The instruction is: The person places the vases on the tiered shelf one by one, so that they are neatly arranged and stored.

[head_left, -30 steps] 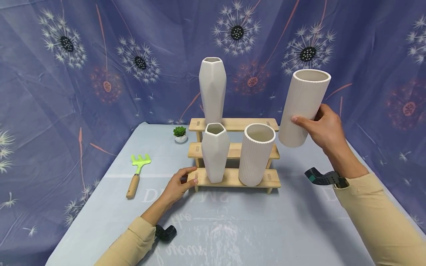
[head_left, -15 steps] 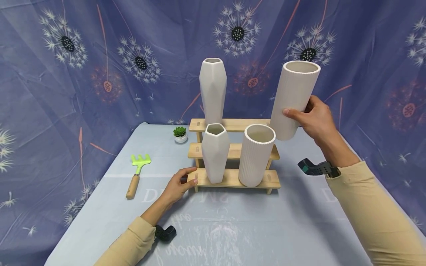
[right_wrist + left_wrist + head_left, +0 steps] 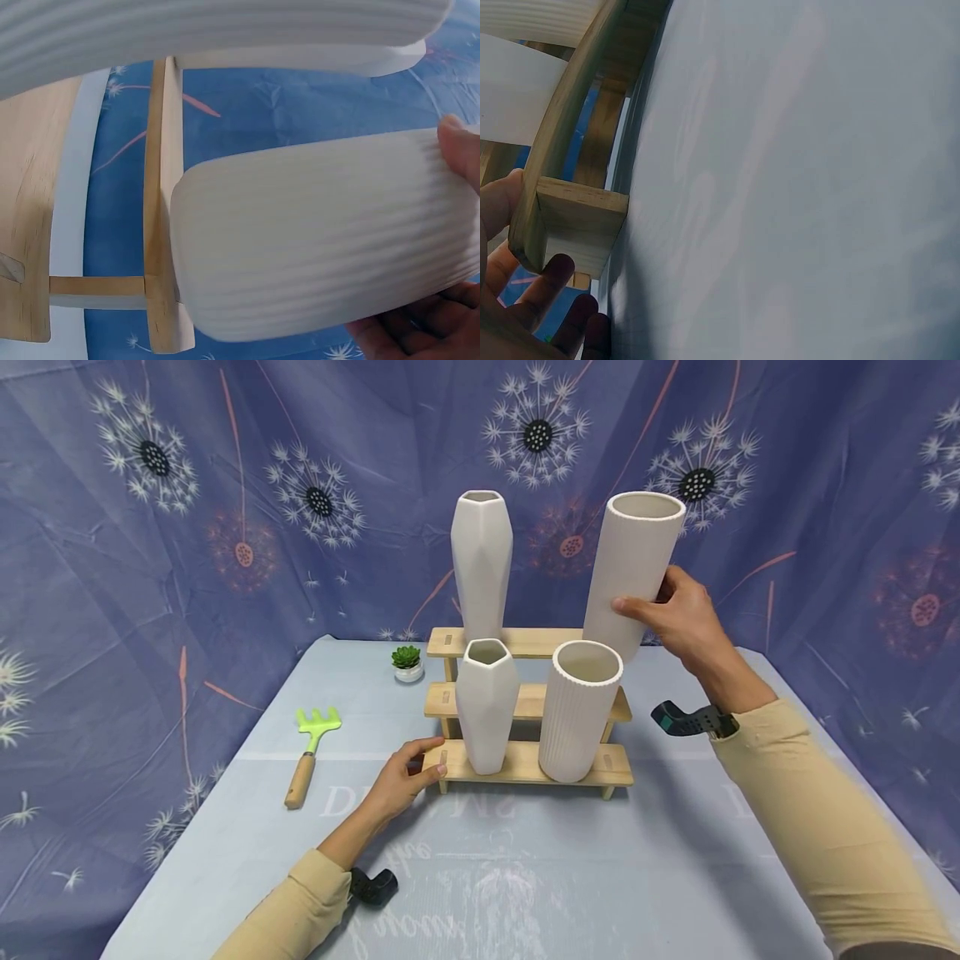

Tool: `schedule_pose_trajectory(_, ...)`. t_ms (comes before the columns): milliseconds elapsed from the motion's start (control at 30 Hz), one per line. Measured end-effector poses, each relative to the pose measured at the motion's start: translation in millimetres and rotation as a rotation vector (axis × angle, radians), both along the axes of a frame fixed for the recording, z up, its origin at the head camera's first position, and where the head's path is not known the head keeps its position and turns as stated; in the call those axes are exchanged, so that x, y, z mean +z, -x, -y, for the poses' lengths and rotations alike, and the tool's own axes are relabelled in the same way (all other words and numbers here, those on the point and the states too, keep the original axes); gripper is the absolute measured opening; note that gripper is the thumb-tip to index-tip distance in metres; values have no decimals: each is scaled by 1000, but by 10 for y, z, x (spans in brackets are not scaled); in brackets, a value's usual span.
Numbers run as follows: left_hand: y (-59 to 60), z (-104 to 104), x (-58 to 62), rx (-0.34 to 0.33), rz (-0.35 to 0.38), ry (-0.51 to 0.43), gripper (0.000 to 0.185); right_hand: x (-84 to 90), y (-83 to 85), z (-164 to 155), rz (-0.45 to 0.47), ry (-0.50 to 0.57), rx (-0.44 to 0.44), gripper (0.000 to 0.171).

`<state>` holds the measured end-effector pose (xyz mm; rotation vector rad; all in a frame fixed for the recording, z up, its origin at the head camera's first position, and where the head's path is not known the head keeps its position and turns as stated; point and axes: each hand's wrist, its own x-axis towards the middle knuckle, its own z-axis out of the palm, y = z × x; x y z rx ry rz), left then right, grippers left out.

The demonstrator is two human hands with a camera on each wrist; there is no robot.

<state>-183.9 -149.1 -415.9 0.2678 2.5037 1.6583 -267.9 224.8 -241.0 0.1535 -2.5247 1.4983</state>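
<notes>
My right hand [image 3: 654, 600] grips a tall white ribbed vase [image 3: 633, 568], tilted slightly, with its base over the right end of the top step of a wooden three-step stand [image 3: 525, 641]. The right wrist view shows this ribbed vase [image 3: 322, 255] just above the stand's boards [image 3: 165, 187]; whether they touch cannot be told. A tall faceted vase [image 3: 482, 564] stands on the top step's left. A short faceted vase [image 3: 486, 706] and a short ribbed vase [image 3: 577, 710] stand on the bottom step. My left hand [image 3: 420, 760] pinches the bottom step's left end [image 3: 577, 217].
A green hand rake [image 3: 311, 747] with a wooden handle lies left of the stand. A small potted succulent [image 3: 406, 662] sits behind the stand's left side. A blue dandelion-print cloth hangs behind and beside the pale blue table [image 3: 525, 868].
My right hand has carried the tall ribbed vase leftward and a little up, from right of the stand to over the top step's right end. My left hand has stayed put.
</notes>
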Motion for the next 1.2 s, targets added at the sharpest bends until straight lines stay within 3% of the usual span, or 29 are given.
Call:
schedule_pose_trajectory(567, -4, -7, -3, 11, 1, -4, 49, -37, 256, 142, -12, -15, 81, 84)
schedule_pose_trajectory(1200, 5, -18, -15, 18, 8, -15, 48, -35, 395, 257, 7, -32, 162, 88)
